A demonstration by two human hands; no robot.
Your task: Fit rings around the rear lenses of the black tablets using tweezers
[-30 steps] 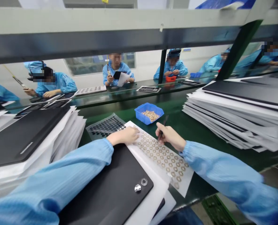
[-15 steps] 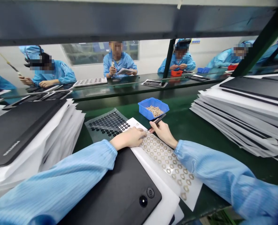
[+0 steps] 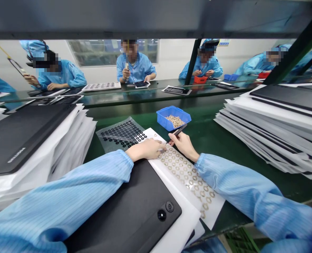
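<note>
My left hand (image 3: pixel 148 149) rests palm down on the upper part of a white sheet of tan rings (image 3: pixel 190 173), its fingers apart and bent slightly onto the sheet. Close to those fingertips, my right hand (image 3: pixel 182 144) grips dark tweezers (image 3: pixel 181 129); their tip points down at the sheet and is partly hidden by the fingers. Under my left forearm lies a black tablet back cover (image 3: pixel 135 207) with two round camera openings, on white sheets. Beyond my left hand is a clear sheet of black rings (image 3: pixel 119 133).
A blue bin (image 3: pixel 169 114) of small tan pieces stands just past my right hand. Tall stacks of black covers and white sheets rise at left (image 3: pixel 77 140) and right (image 3: pixel 251 130). A shelf (image 3: pixel 156 21) hangs overhead. Several co-workers in blue sit across the bench.
The whole view has shifted slightly. Both hands stay nearly in place at the ring sheet, the tweezers still in my right. Across the bench, a co-worker has lowered a sheet to the surface.
</note>
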